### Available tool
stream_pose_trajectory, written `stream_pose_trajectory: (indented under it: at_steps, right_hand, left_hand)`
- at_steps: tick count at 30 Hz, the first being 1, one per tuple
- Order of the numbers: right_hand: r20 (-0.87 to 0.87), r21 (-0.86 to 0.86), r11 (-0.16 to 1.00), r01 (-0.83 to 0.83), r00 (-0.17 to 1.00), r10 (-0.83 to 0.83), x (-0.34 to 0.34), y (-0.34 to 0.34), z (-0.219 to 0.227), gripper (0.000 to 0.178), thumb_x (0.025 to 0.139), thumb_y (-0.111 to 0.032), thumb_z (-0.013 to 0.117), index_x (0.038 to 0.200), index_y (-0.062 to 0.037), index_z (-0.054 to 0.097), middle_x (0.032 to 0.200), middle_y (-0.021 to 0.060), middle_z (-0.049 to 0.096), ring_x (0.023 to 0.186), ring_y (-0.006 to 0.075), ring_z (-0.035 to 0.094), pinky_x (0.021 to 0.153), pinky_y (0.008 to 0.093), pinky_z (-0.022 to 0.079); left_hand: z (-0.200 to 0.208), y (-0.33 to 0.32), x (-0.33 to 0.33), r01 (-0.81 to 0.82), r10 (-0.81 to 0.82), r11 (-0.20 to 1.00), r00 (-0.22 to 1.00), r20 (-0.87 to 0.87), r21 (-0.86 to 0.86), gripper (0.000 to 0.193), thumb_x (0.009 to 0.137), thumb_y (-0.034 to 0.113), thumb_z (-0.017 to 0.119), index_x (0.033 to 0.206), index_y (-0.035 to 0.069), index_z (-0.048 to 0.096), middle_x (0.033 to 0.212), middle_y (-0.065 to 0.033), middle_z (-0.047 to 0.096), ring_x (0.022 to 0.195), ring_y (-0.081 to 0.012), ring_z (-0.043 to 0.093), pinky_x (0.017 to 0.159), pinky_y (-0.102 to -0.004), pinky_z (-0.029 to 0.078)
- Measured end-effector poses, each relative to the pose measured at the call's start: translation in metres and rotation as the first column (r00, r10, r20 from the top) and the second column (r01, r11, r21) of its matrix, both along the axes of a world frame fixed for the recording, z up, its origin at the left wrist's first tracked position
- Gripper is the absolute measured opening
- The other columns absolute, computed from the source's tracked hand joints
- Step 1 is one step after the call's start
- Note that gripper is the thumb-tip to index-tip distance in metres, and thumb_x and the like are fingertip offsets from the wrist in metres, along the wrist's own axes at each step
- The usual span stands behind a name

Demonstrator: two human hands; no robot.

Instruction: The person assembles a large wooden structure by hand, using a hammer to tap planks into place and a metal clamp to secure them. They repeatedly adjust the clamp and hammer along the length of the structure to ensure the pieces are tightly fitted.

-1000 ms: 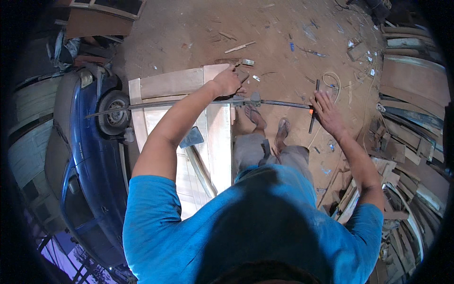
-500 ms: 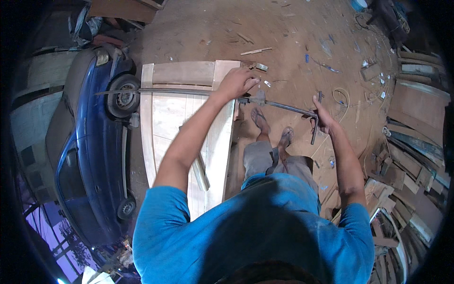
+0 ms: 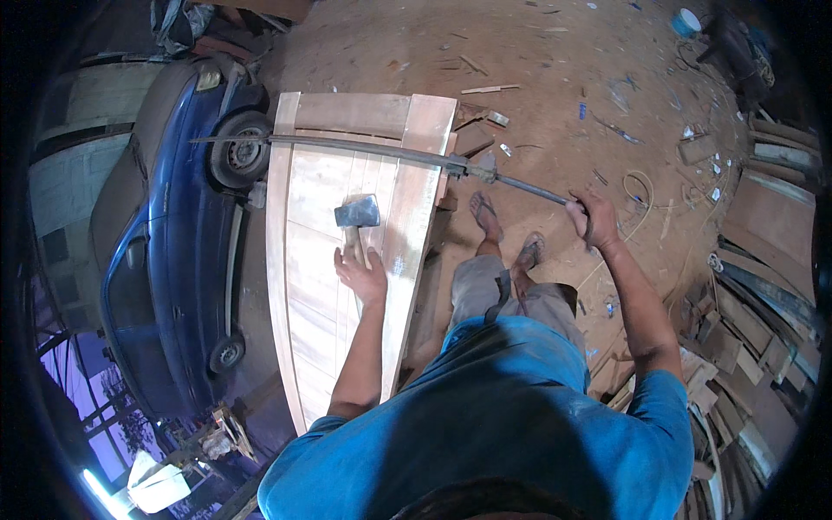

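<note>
Bar clamp point(image 3: 364, 149) spanning the panelled door's point(image 3: 418, 186) far end.
I'm noting my right hand point(image 3: 596, 217) gripping its right end, left hand point(image 3: 362, 276) touching the hammer point(image 3: 357, 211), closure unclear; keeping the clamp square seems advisable.

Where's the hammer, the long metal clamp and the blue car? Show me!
Hammer point(image 3: 358, 211), head view: on its blocky head.
Long metal clamp point(image 3: 364, 150), head view: on its bar.
Blue car point(image 3: 176, 260), head view: on its side.

No readable text or signs
</note>
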State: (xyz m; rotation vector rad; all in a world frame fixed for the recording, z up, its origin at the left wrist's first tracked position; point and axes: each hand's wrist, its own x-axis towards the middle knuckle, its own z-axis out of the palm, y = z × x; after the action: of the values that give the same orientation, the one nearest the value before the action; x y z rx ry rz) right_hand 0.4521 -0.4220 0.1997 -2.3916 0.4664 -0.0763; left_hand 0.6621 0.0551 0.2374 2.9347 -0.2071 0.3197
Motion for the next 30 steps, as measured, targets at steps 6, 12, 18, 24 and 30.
stream_pose_trajectory:
  at_steps: [6, 12, 18, 24, 30]
  right_hand:
    - [-0.521, 0.776, 0.372, 0.509, 0.85, -0.076, 0.024, -0.015, 0.0, 0.074, 0.099, -0.066, 0.047, 0.09, 0.0042, 0.068, 0.075, 0.0108, 0.068, 0.07, 0.0225, 0.069, 0.071, 0.037, 0.055]
    - [-0.201, 0.59, 0.605, 0.535, 0.823, -0.531, 0.012, 0.02, 0.002, 0.064, 0.101, -0.059, 0.051, 0.109, 0.0023, 0.067, 0.083, 0.0129, 0.068, 0.075, 0.024, 0.069, 0.072, 0.0373, 0.054]
    - [0.117, 0.21, 0.75, 0.627, 0.746, -0.656, 0.002, 0.02, -0.009, 0.065, 0.106, -0.054, 0.039, 0.089, 0.002, 0.067, 0.075, 0.0226, 0.062, 0.076, 0.0401, 0.063, 0.074, 0.0484, 0.047]
    - [-0.284, 0.399, 0.642, 0.655, 0.754, -0.592, 0.025, 0.002, -0.017, 0.082, 0.106, -0.061, 0.023, 0.074, 0.0003, 0.067, 0.059, 0.0163, 0.059, 0.068, 0.038, 0.064, 0.07, 0.0492, 0.048]
    - [-0.643, 0.63, 0.332, 0.702, 0.711, -0.284, 0.024, -0.042, -0.051, 0.089, 0.101, -0.073, 0.019, 0.117, 0.0014, 0.065, 0.089, 0.0198, 0.068, 0.081, 0.035, 0.068, 0.072, 0.0476, 0.053]
  left_hand:
    - [-0.012, 0.049, -0.002, -0.134, 0.108, 0.989, 0.942, -0.318, -0.059, 0.069, 0.096, 0.039, 0.063, 0.141, -0.009, 0.044, 0.133, -0.0312, 0.05, 0.128, -0.0464, 0.047, 0.11, -0.0505, 0.04]
    - [-0.001, 0.053, 0.006, -0.096, 0.092, 0.995, 0.89, -0.446, 0.014, 0.066, 0.094, 0.044, 0.064, 0.132, -0.009, 0.052, 0.117, -0.0309, 0.064, 0.108, -0.0459, 0.063, 0.096, -0.0491, 0.05]
    - [0.038, 0.031, 0.007, -0.154, 0.02, 0.967, 0.839, -0.544, -0.203, 0.055, 0.091, 0.043, 0.069, 0.115, -0.007, 0.065, 0.103, -0.0284, 0.072, 0.101, -0.0427, 0.069, 0.09, -0.0473, 0.053]
    - [0.041, 0.042, -0.03, -0.23, 0.057, 0.94, 0.835, -0.548, -0.252, 0.051, 0.088, 0.042, 0.072, 0.11, -0.004, 0.067, 0.1, -0.026, 0.073, 0.096, -0.0415, 0.071, 0.086, -0.0467, 0.054]
    - [0.049, 0.006, -0.043, -0.149, -0.019, 0.946, 0.861, -0.508, -0.288, 0.058, 0.089, 0.046, 0.071, 0.119, -0.003, 0.061, 0.098, -0.029, 0.071, 0.093, -0.0453, 0.07, 0.083, -0.0499, 0.055]
